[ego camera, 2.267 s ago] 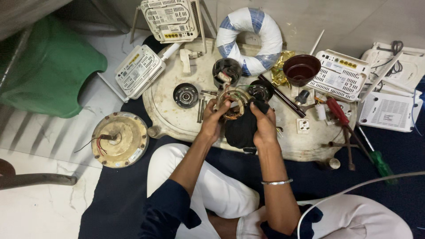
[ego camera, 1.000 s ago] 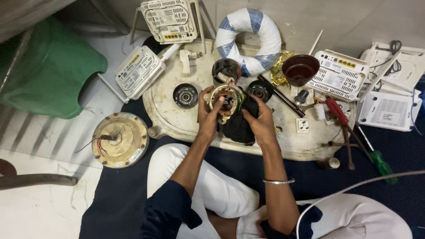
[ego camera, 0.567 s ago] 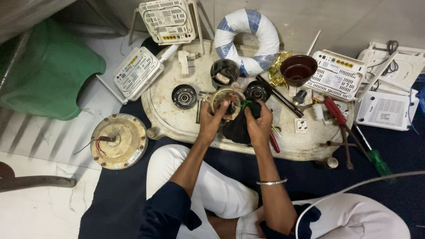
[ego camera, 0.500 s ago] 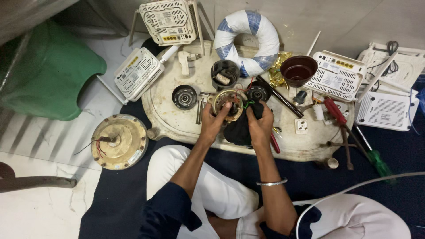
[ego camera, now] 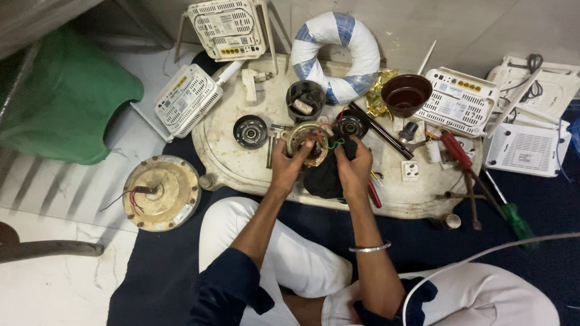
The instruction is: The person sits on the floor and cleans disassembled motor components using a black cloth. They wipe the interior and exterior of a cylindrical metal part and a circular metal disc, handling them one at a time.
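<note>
My left hand (ego camera: 289, 163) grips a round motor stator with copper windings (ego camera: 307, 140) over a white oval tray (ego camera: 241, 166). My right hand (ego camera: 353, 166) pinches its thin green and red wires (ego camera: 336, 143) just right of the stator. A black cloth (ego camera: 323, 178) lies under and between both hands. A black round motor part (ego camera: 352, 124) sits just beyond my right fingers, and another round bearing plate (ego camera: 250, 131) lies left of my left hand.
A black cup (ego camera: 305, 99), a dark red bowl (ego camera: 405, 95), a blue-white ring (ego camera: 336, 54), red-handled tools (ego camera: 454, 151) and a green screwdriver (ego camera: 512, 216) lie around. Several white routers ring the tray. A round fan motor housing (ego camera: 161, 192) sits on the floor left, near a green stool (ego camera: 66, 99).
Both hands shifted the stator slightly away from me on the tray, and my right hand moved from the black cloth to the wires beside the stator.
</note>
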